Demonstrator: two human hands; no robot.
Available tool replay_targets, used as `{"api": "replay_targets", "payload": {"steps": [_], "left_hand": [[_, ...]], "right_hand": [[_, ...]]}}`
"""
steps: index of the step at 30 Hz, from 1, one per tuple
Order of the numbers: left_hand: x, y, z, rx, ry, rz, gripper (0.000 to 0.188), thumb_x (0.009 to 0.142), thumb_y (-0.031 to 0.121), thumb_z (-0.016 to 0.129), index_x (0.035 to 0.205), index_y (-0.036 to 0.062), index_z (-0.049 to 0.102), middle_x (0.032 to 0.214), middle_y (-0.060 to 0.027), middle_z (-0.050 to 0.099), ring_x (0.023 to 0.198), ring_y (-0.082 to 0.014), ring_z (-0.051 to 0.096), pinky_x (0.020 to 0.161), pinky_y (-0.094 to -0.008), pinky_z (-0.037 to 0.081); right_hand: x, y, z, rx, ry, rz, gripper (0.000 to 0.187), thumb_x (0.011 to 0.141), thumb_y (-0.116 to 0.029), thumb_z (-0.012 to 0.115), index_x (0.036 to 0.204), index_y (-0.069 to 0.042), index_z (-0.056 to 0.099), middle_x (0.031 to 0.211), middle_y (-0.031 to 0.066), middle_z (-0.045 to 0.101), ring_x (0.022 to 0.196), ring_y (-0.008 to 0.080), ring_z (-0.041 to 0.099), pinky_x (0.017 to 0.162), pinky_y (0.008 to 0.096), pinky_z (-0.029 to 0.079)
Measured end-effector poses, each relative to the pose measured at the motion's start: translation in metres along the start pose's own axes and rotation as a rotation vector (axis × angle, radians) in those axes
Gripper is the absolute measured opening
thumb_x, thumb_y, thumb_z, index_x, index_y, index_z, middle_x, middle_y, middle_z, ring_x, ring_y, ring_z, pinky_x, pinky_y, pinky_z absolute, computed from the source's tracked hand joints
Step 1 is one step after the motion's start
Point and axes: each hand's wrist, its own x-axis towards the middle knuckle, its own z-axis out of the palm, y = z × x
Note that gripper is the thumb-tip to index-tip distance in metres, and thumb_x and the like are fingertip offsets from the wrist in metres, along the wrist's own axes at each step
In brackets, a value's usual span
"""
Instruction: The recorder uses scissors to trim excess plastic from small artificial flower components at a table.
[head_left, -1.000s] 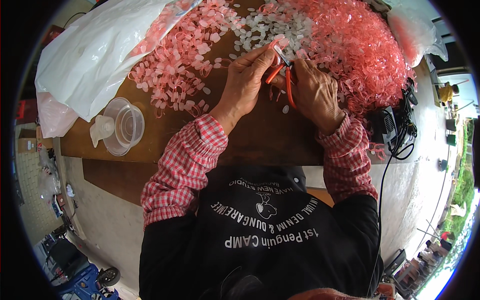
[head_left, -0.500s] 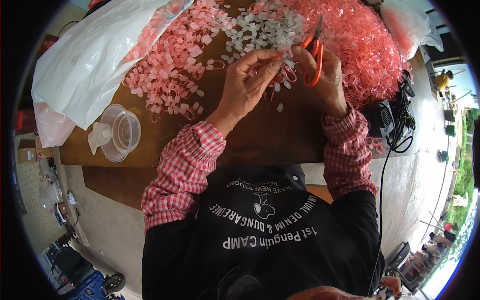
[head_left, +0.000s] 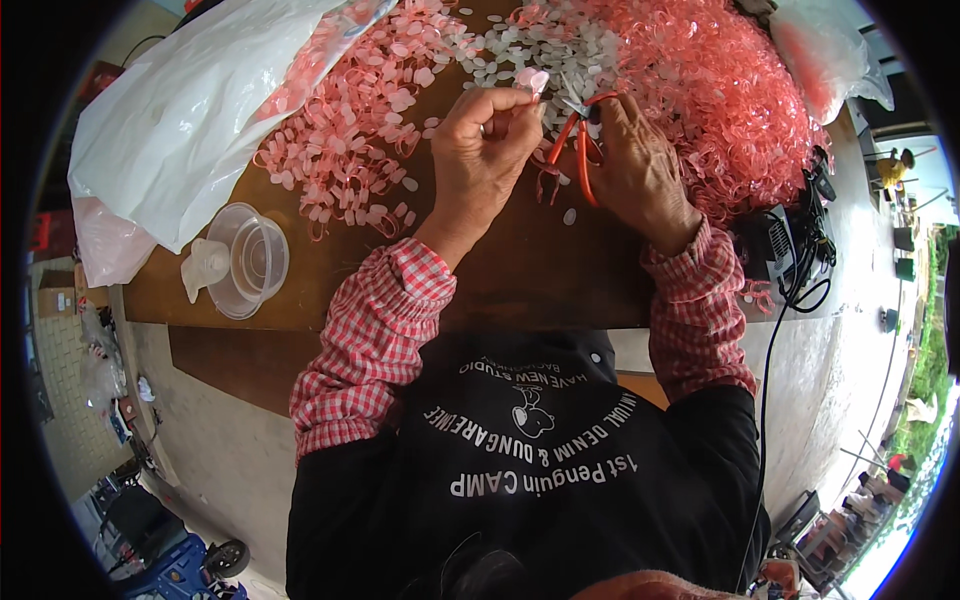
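Note:
My left hand [head_left: 482, 150] is closed, pinching a small pale pink oval plastic piece [head_left: 532, 82] that sticks up past the thumb and index fingertip. Close by on the right, my right hand [head_left: 645, 165] grips a pair of scissors [head_left: 584, 165] with orange handles. Their metal blades stand apart, tips up and slightly left, a little short of the oval piece. Thin pink strips lie on the table below the scissors. Behind both hands spreads a scatter of translucent white oval pieces [head_left: 560, 48].
A large heap of pink plastic pieces [head_left: 715, 90] rises at the right. Pink loop-shaped pieces [head_left: 345, 150] lie at the left beside a white plastic bag [head_left: 190, 120]. On the brown table [head_left: 480, 285] are a clear round tub [head_left: 258, 265] and a black device with cables [head_left: 785, 245].
The scissors have turned from pointing up and away to pointing toward my left hand, blades spread. My hands have moved apart slightly, and the pinched oval piece now shows clearly.

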Motion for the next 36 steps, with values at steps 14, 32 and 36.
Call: {"api": "replay_targets", "payload": {"steps": [14, 32, 36], "left_hand": [[0.0, 0.013, 0.007, 0.267, -0.029, 0.12, 0.007, 0.082, -0.004, 0.067, 0.085, -0.0006, 0.061, 0.069, 0.0056, 0.05, 0.059, 0.0008, 0.04, 0.053, -0.0174, 0.035], [0.003, 0.006, -0.004, 0.218, -0.108, -0.01, 0.006, 0.086, -0.001, 0.062, 0.08, 0.0001, 0.059, 0.072, 0.0069, 0.048, 0.061, 0.0009, 0.037, 0.053, -0.0171, 0.032], [0.003, 0.005, -0.007, 0.206, -0.13, 0.006, 0.008, 0.086, 0.0, 0.062, 0.079, 0.0004, 0.059, 0.072, 0.0073, 0.048, 0.061, 0.0009, 0.037, 0.053, -0.017, 0.032]], "right_hand": [[0.002, -0.018, 0.001, -0.142, -0.082, 0.116, 0.046, 0.077, -0.029, 0.074, 0.108, -0.001, 0.055, 0.097, 0.0151, 0.054, 0.086, 0.0313, 0.06, 0.068, 0.0405, 0.051], [0.003, -0.02, -0.006, -0.072, -0.133, 0.136, 0.028, 0.085, -0.022, 0.066, 0.102, -0.004, 0.054, 0.093, 0.0146, 0.059, 0.069, 0.0367, 0.063, 0.056, 0.0444, 0.05], [0.003, -0.019, -0.005, -0.132, -0.161, 0.179, 0.022, 0.086, -0.024, 0.065, 0.09, -0.005, 0.053, 0.082, 0.0139, 0.061, 0.066, 0.0358, 0.062, 0.054, 0.0448, 0.048]]}}
